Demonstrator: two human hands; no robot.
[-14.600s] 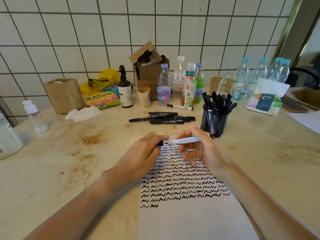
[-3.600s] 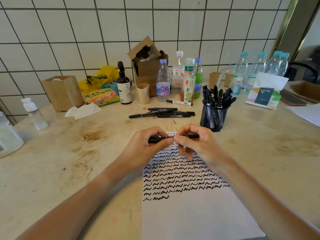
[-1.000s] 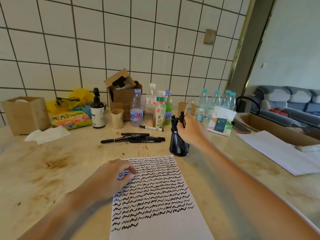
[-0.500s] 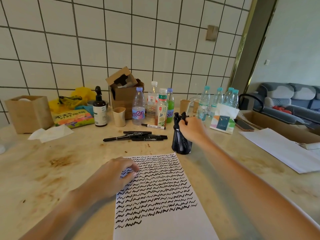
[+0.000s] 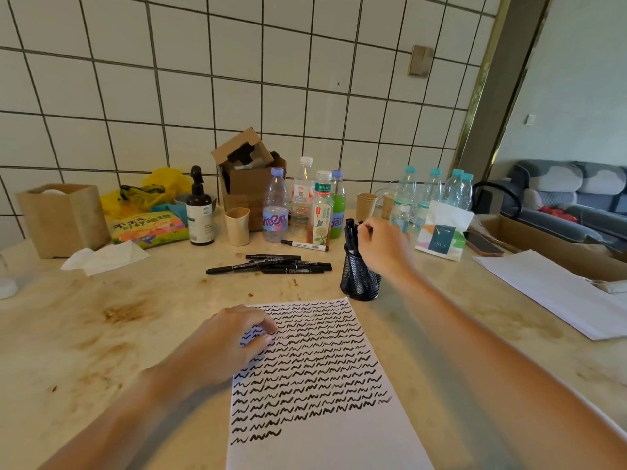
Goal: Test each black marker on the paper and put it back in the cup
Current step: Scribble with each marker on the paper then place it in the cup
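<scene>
At the bottom centre of the frame lies the white paper sheet (image 5: 325, 446), its upper part covered with rows of black wavy test lines. The left hand (image 5: 230, 340) rests on its upper left corner with loosely curled fingers and holds nothing. Farther up, right of centre, stands the black wire-mesh cup (image 5: 360, 281) with black markers (image 5: 351, 234) upright inside. The right hand (image 5: 383, 245) is over the cup, fingers curled at the marker tops; whether it grips one cannot be told. Left of the cup, loose black markers (image 5: 271, 264) lie on the beige table (image 5: 101, 334).

left hand (image 5: 234, 340): fingers loosely curled, palm down | right hand (image 5: 381, 245): arm outstretched, fingers curled
</scene>
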